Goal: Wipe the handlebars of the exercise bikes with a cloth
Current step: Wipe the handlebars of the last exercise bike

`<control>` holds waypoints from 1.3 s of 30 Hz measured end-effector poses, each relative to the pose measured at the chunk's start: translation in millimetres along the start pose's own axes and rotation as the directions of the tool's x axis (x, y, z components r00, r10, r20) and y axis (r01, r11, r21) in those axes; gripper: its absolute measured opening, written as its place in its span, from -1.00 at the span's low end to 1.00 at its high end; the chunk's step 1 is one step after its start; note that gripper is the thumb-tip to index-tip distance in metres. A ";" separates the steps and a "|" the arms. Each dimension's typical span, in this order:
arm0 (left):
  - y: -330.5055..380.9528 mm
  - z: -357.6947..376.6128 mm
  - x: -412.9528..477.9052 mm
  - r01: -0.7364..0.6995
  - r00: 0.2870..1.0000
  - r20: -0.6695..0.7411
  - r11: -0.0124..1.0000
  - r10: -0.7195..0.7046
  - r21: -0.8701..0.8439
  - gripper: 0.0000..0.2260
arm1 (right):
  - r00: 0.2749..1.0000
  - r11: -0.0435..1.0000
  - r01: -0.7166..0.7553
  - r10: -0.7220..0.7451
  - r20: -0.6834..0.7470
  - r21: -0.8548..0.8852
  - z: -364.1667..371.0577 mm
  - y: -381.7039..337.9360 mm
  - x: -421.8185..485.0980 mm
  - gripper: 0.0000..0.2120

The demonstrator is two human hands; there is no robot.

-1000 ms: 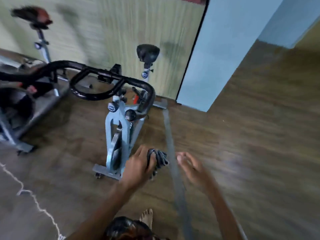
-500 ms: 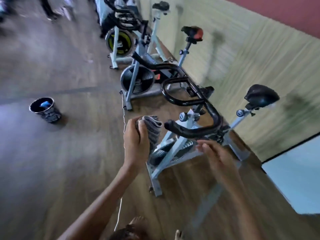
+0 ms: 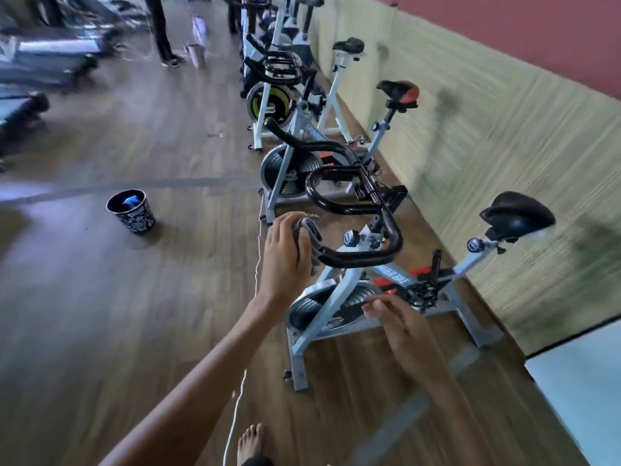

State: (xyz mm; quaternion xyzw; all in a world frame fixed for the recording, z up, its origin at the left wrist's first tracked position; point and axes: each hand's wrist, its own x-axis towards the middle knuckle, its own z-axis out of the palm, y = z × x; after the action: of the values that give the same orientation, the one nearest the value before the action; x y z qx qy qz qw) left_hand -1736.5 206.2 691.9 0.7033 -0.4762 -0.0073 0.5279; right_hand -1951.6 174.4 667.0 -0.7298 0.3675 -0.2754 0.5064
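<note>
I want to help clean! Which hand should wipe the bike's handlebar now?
Left. The left hand grips the cloth right at the handlebar near end; the right hand hovers lower, holding nothing.

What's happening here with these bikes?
A person is cleaning the nearest bike in a row. The left hand grips a grey cloth against the near end of its handlebar. The right hand hovers open lower down, holding nothing. A bucket stands on the floor to the left.
</note>
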 end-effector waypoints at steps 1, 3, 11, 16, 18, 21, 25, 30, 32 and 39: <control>-1.2 -0.2 4.7 -0.001 1.000 0.031 0.999 0.000 0.032 -0.77 | 1.000 1.000 0.002 -0.002 0.013 -0.014 -0.7 -1.0 3.8 -0.76; -3.1 -1.2 21.6 0.088 0.991 0.095 0.996 -0.090 0.030 -0.84 | 0.999 0.997 0.019 -0.017 0.034 -0.069 -0.8 -1.9 15.9 -0.77; -10.1 7.2 -2.4 -0.226 0.974 0.066 0.907 0.216 0.355 -0.87 | 0.978 0.914 0.173 -0.203 -0.044 -0.366 5.4 14.4 90.1 -0.63; 3.9 2.4 23.2 0.098 0.995 0.004 0.990 -0.099 0.100 -0.78 | 0.986 0.681 0.159 -0.151 0.075 -0.715 11.8 38.3 116.6 -0.37; 4.4 3.8 16.2 0.061 0.998 0.002 0.987 -0.062 0.146 -0.79 | 0.982 0.663 0.155 -0.182 0.043 -0.732 16.0 42.4 113.3 -0.39; -11.7 0.5 4.3 -0.237 0.971 0.117 0.911 0.209 0.337 -0.90 | 0.976 0.661 0.156 -0.219 0.011 -0.734 20.5 45.0 110.5 -0.42; -1.3 -4.7 21.3 -0.150 0.988 0.080 0.962 0.135 0.228 -0.83 | 0.968 0.670 0.164 -0.250 -0.012 -0.724 22.3 49.6 111.9 -0.47; -18.3 1.0 10.5 -0.273 0.960 0.156 0.894 0.231 0.355 -0.85 | 0.947 0.675 0.173 -0.315 -0.068 -0.718 28.2 51.4 110.6 -0.45; -26.0 -3.0 14.7 -0.371 0.925 0.229 0.848 0.303 0.379 -0.88 | 0.937 0.675 0.179 -0.339 -0.085 -0.716 29.2 51.9 110.0 -0.48; -3.8 10.2 9.5 -0.082 0.995 -0.037 0.965 0.094 0.248 -0.79 | 0.925 0.685 0.201 -0.368 -0.094 -0.700 26.1 62.4 113.7 -0.56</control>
State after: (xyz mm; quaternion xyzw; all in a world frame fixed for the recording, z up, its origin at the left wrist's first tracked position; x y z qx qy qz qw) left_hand -1734.1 192.2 689.2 0.7414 -0.4913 0.0924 0.4477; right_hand -1881.8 82.1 602.9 -0.8754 0.3790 -0.2790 0.1102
